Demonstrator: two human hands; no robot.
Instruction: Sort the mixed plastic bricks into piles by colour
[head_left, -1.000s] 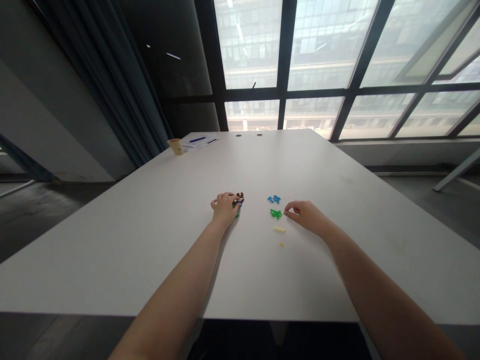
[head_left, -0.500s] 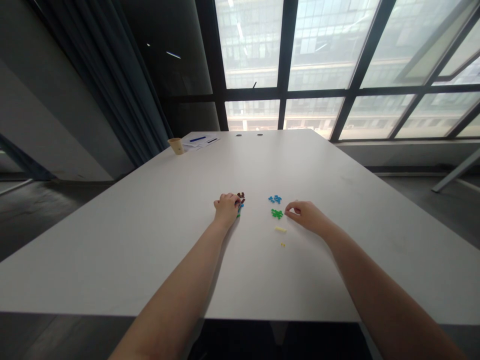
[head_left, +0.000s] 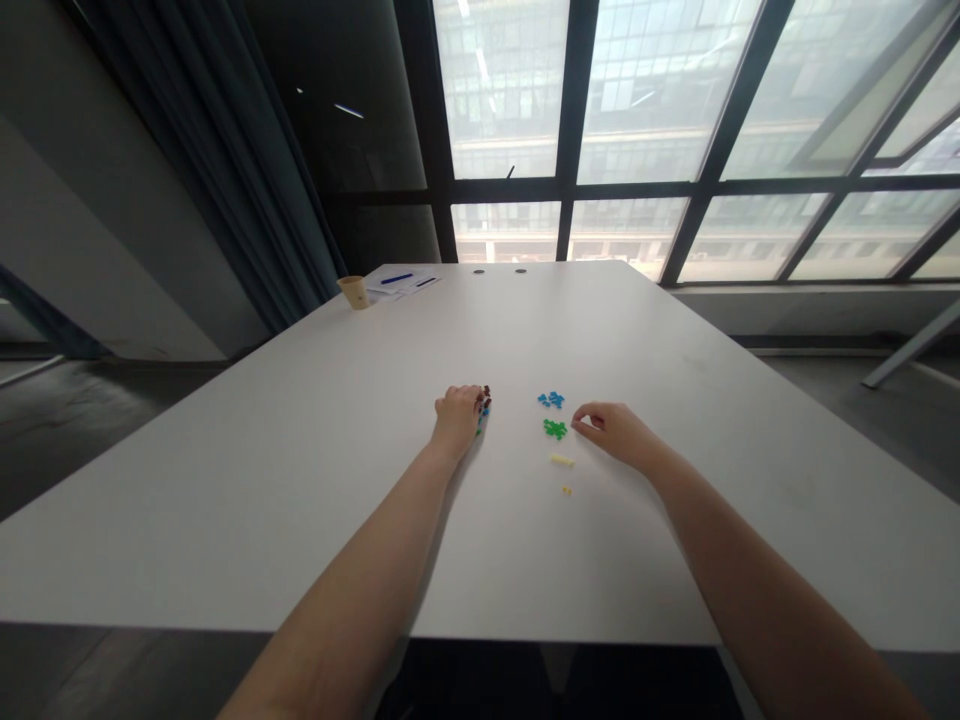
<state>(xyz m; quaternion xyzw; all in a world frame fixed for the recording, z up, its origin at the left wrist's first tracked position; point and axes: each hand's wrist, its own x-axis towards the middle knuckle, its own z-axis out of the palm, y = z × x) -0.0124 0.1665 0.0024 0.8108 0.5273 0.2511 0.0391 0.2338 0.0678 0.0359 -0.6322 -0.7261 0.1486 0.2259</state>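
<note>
My left hand [head_left: 458, 416] rests on the white table with its fingers curled in over small dark brown pieces [head_left: 487, 391]. Partly hidden by those fingers are blue bits [head_left: 486, 411] and a green bit [head_left: 478, 431]; what the fingertips pinch is hard to make out. Across from it, my right hand [head_left: 609, 426] lies with thumb and index finger drawn together, and no piece shows between them. Just left of its fingertips is a small heap of green pieces [head_left: 555, 429]. Behind that heap lie several blue pieces [head_left: 551, 399].
Nearer to me are a pale yellow strip [head_left: 562, 460] and small yellow bits [head_left: 567, 490]. At the far left of the table [head_left: 285, 480] stand a paper cup [head_left: 353, 292] and papers [head_left: 386, 291] with a blue pen [head_left: 396, 279] on them. Windows rise beyond.
My left hand has shifted slightly right over the brown pieces and now covers more of them. The right hand keeps its pose beside the green heap.
</note>
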